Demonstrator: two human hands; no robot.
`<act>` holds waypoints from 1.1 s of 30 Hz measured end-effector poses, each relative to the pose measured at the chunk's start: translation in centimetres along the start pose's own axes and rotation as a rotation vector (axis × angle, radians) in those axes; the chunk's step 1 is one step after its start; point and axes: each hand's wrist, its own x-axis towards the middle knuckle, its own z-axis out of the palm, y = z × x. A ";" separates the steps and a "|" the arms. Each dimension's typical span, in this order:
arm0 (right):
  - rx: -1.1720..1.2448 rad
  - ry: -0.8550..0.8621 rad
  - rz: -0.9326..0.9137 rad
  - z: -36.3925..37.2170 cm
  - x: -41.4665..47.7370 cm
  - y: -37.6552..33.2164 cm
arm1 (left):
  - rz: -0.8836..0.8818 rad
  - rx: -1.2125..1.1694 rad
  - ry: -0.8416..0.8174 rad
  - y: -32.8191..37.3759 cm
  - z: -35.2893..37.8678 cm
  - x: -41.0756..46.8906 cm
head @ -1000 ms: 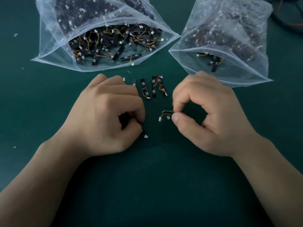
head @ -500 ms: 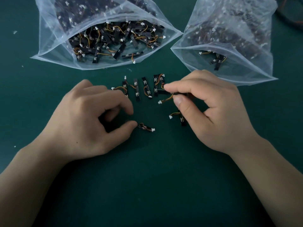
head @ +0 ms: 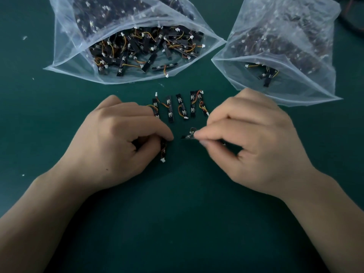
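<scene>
- Lying across the middle of the green bench (head: 177, 223), a row of strips (head: 178, 107) stands side by side just beyond the knuckles of both hands.
- The left bag (head: 65, 62) lies behind the row with its open mouth facing it, packed with black strips and wires.
- The mouth edge of the right bag (head: 307, 83) runs just beside the right hand's knuckles, so that side is tight.
- Most room to move is on the near side, on the bench between the two forearms.
- The left hand (head: 118, 142) is knuckles-up with fingers curled, pinching the left strip (head: 163, 150) between thumb and forefinger. That strip points toward the person, its white plug at the near end.
- The right hand (head: 252, 142) is also curled, thumb and forefinger clamped on one end of the right strip (head: 188, 135), which points left and is blurred.
- The two held strips are near each other but apart, just in front of the row.
- Whether either strip touches the bench cannot be told.
</scene>
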 end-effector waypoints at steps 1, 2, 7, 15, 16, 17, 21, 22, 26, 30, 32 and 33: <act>-0.006 -0.045 -0.023 0.0 0.0 -0.2 | -0.032 -0.011 0.034 0.1 0.0 0.0; -0.005 -0.101 -0.042 0.0 -0.1 -0.3 | -0.065 -0.023 0.065 0.1 -0.1 -0.1; 0.070 -0.218 0.049 -0.2 -0.2 -0.3 | -0.152 -0.047 0.069 0.7 -0.6 -0.3; -0.001 -0.284 0.178 -0.3 -0.2 -0.1 | -0.229 -0.051 0.135 0.9 -0.3 -0.4; -0.007 -0.290 0.175 -0.2 -0.2 -0.1 | -0.225 -0.048 0.133 0.9 -0.2 -0.4; -0.014 -0.291 0.170 -0.2 -0.2 -0.2 | -0.212 -0.047 0.123 0.9 -0.2 -0.4; -0.029 -0.276 0.156 0.2 -0.1 -0.6 | -0.167 -0.051 0.115 0.7 -0.2 -0.2; -0.031 -0.275 0.150 0.4 -0.1 -0.7 | -0.163 -0.049 0.115 0.7 -0.1 -0.2; -0.044 -0.277 0.113 0.9 0.0 -1.2 | -0.145 -0.039 0.110 0.7 0.0 -0.3; -0.014 -0.178 0.128 0.4 0.2 -0.7 | -0.138 -0.058 0.118 0.7 -0.1 -0.3; 0.016 -0.137 0.139 -0.6 0.2 0.3 | -0.128 -0.069 0.114 0.8 -0.2 -0.3; 0.041 -0.145 0.150 -1.1 0.1 0.9 | -0.121 -0.074 0.110 0.8 -0.3 -0.3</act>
